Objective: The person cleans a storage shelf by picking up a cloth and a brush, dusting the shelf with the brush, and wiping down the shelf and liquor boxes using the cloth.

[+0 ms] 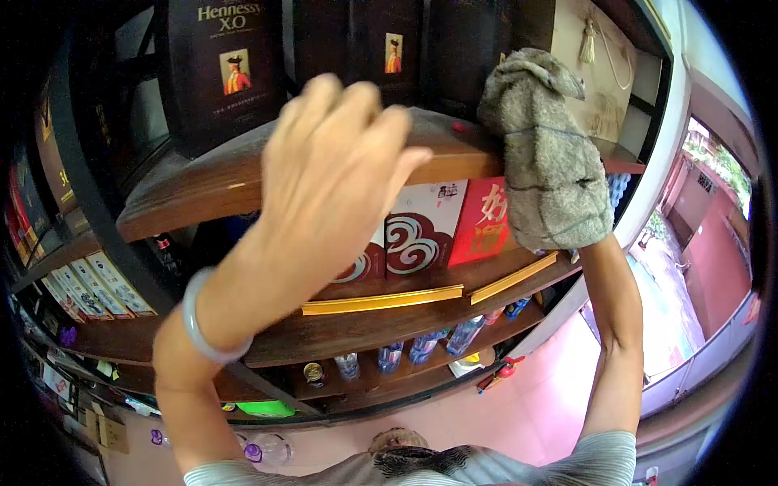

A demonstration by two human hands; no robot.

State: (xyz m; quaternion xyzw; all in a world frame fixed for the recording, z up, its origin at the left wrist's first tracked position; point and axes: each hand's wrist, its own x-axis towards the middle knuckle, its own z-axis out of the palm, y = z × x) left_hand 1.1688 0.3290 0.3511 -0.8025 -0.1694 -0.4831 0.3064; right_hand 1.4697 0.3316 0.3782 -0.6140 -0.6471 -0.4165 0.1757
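Observation:
My left hand (pixel 336 158) is raised in front of the upper shelf, with a pale bangle (pixel 191 312) on its wrist. Its fingers are loosely bent and slightly blurred, the thumb stands apart, and no object shows in it. A grey checked cloth (pixel 555 162) covers my right hand down to the wrist, bunched at the top as if gripped; the fingers are hidden inside. This cloth is at the right end of the wooden upper shelf (pixel 450 154), beside a beige box (pixel 608 73) with a tassel. Behind my left hand stand dark Hennessy X.O boxes (pixel 229 73).
Below are red and white gift boxes (pixel 425 231), gold strips (pixel 381 301) along a shelf edge, and plastic bottles (pixel 425 347). White cartons (pixel 101 283) stand at left. A dark upright post (pixel 105 211) divides the shelving. An opening (pixel 689 243) is at right.

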